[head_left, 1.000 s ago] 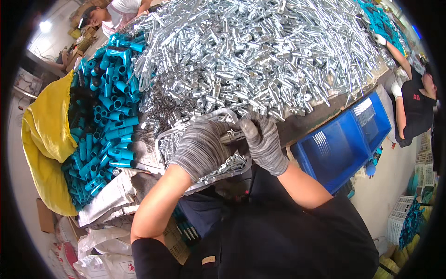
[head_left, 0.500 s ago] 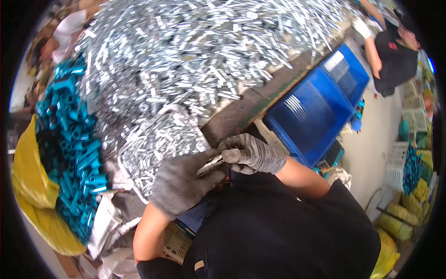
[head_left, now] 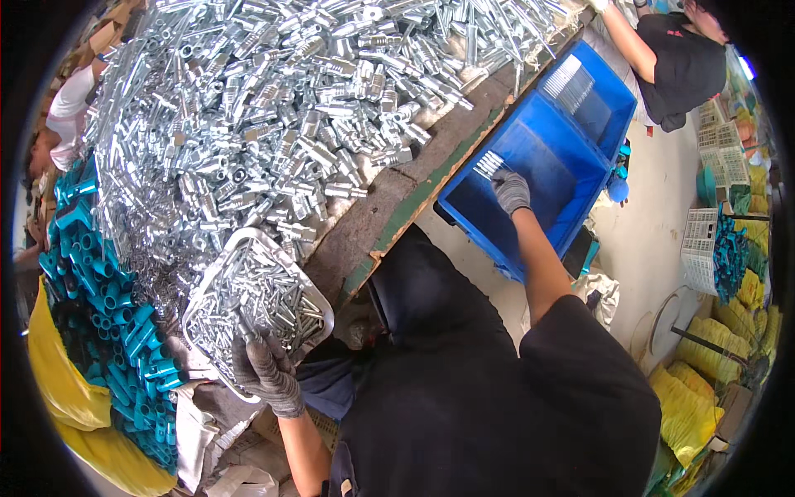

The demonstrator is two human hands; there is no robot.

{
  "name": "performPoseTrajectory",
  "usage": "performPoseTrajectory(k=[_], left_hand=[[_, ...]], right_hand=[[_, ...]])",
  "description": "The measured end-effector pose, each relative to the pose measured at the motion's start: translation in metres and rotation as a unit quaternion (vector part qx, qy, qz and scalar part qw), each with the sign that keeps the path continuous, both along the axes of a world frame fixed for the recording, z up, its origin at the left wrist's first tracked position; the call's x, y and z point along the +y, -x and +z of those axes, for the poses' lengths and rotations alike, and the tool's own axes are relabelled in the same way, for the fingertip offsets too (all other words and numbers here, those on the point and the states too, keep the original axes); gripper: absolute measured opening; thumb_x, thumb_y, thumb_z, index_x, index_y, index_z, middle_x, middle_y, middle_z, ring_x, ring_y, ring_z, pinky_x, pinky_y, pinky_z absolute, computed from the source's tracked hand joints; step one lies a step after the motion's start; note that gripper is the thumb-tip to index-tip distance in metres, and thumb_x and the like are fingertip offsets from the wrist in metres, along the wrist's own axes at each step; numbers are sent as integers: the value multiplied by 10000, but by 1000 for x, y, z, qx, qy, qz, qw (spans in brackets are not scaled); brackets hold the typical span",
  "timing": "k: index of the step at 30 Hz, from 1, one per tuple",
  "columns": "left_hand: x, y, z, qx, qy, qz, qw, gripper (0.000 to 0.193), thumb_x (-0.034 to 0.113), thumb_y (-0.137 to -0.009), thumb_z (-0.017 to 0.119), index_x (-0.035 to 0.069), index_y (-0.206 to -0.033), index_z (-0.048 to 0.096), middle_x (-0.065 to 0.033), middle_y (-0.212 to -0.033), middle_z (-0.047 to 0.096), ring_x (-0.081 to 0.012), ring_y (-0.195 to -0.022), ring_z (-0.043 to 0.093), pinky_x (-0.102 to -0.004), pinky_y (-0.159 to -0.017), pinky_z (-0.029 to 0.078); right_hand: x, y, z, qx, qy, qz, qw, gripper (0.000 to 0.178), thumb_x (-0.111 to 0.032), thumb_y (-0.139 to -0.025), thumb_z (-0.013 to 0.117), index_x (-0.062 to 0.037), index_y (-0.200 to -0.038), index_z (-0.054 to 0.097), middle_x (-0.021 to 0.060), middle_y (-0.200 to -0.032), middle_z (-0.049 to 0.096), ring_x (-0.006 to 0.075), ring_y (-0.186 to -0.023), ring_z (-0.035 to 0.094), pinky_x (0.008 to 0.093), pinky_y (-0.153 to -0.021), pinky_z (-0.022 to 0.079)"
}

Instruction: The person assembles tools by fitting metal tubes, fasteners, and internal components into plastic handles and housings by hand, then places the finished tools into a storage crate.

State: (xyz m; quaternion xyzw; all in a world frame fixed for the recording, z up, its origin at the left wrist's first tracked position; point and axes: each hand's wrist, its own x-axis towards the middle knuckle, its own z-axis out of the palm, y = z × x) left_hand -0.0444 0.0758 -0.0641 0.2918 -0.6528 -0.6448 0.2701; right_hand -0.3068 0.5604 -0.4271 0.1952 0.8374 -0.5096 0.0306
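My left hand (head_left: 269,373), in a grey striped knit glove, is closed around a shiny metal fitting (head_left: 241,321) at the near side of a white-rimmed basket (head_left: 318,291). Small metal pins (head_left: 269,290) fill that basket. Reaching right into a blue crate (head_left: 538,186), my right hand (head_left: 511,190) wears the same kind of glove. Its curled fingertips are at the end of a short row of silver metal parts (head_left: 487,164) by the crate's left wall; what they grip is hidden.
A large heap of metal fittings (head_left: 290,116) covers the worktable, whose worn green edge (head_left: 414,203) borders the blue crate. Teal tubular parts (head_left: 116,306) pile beside a yellow sack (head_left: 62,373) at left. A co-worker (head_left: 679,58) is at upper right.
My hands have parted from in front of my chest. The right has moved away into the blue crate, the left down and left to the basket. The head view has shifted slightly.
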Motion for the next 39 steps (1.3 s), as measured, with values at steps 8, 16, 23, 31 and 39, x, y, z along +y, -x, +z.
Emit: performPoseTrajectory(k=[8,16,23,31,39], left_hand=[[-3,-14,-14,31,17,48,998,290,257,-889,658,81,-1094,555,-45,-807,633,-49,-483,453,-174,-388,302],[8,-3,4,-27,39,2,999,388,388,-846,700,22,-931,603,30,-601,511,-25,-436,373,-178,-389,243],[8,-11,41,21,-35,-18,999,373,358,-844,701,0,-913,621,1,-600,534,-36,-417,387,-187,-376,242],[25,21,84,-84,-59,-227,968,239,170,-803,719,16,-949,612,-28,-712,617,-74,-611,552,-231,-544,438],[-17,-15,81,-99,-22,-199,975,195,169,-832,713,12,-934,656,-17,-683,615,-58,-612,537,-250,-546,435]], right_hand=[[-91,-2,91,-94,-447,116,882,170,-155,-844,609,-75,-978,679,126,-902,690,264,-776,645,396,-723,520],[-76,-9,60,-87,-366,85,923,210,-221,-866,581,-60,-966,671,171,-874,673,312,-790,647,427,-717,515],[-57,-41,140,4,132,-95,987,235,-280,-909,605,-67,-996,646,71,-853,664,178,-722,630,301,-642,512],[-244,-118,398,23,442,220,870,305,-338,-924,607,-60,-1045,578,60,-839,611,106,-689,564,245,-625,473],[-354,-162,405,95,338,423,836,281,-263,-926,602,-8,-1043,592,69,-889,648,121,-786,600,272,-711,492]])
